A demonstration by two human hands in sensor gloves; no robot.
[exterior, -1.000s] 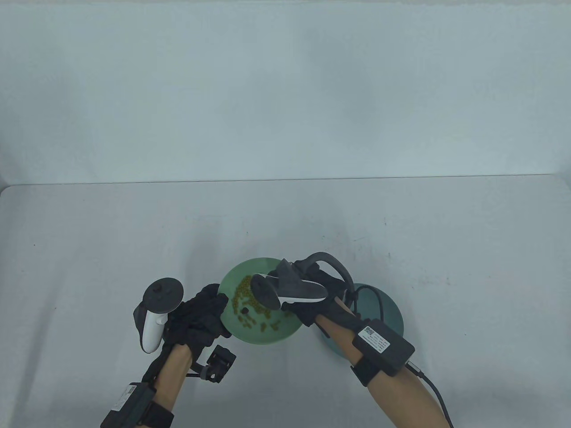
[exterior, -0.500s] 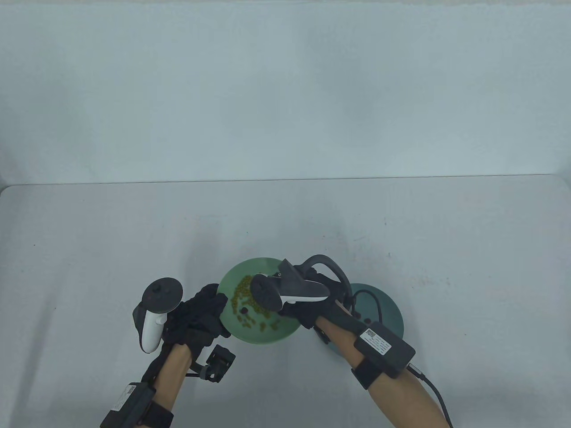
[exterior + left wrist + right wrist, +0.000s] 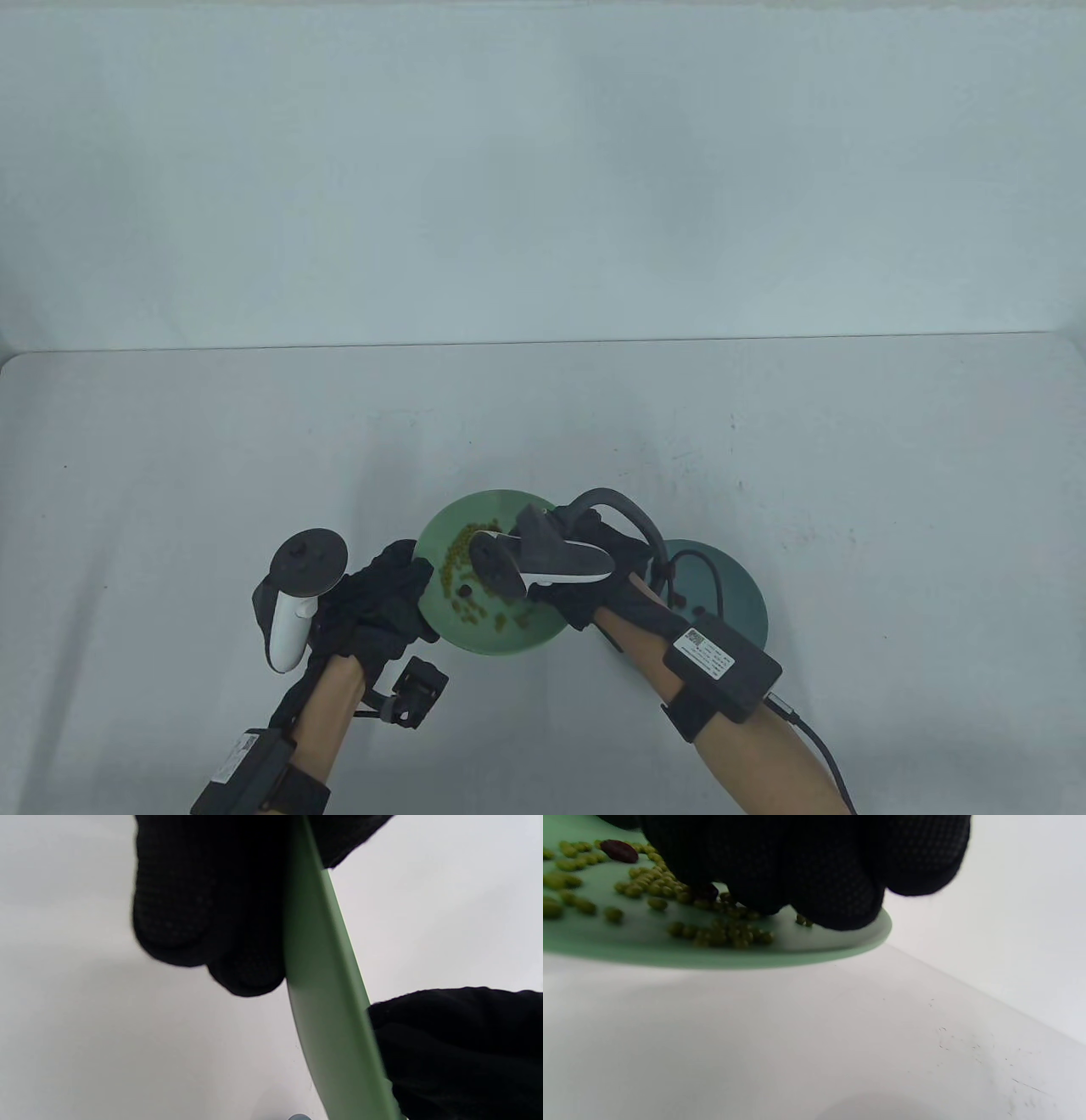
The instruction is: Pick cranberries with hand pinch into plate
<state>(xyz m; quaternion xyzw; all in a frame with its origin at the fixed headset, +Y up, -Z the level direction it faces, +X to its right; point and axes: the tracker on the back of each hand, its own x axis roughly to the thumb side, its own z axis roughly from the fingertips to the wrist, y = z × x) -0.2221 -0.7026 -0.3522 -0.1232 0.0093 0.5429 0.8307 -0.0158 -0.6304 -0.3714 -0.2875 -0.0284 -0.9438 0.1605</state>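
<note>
Two dark cranberries [image 3: 619,851] show among the green beans [image 3: 721,933] on the green plate [image 3: 475,637]; judging by that, sorting is unfinished. Right of it, the teal plate [image 3: 738,594] looks bare where visible. The right hand [image 3: 585,577] hovers over the green plate, fingertips [image 3: 763,895] at one cranberry [image 3: 709,891], grip unclear. The left hand [image 3: 382,603] clamps its left rim.

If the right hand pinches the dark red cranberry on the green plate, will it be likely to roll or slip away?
The cranberry looks oval and smooth, so it may slip sideways. It lies among loose green beans, which probably scatter. The green plate seems shallow, offering little to stop it.
</note>
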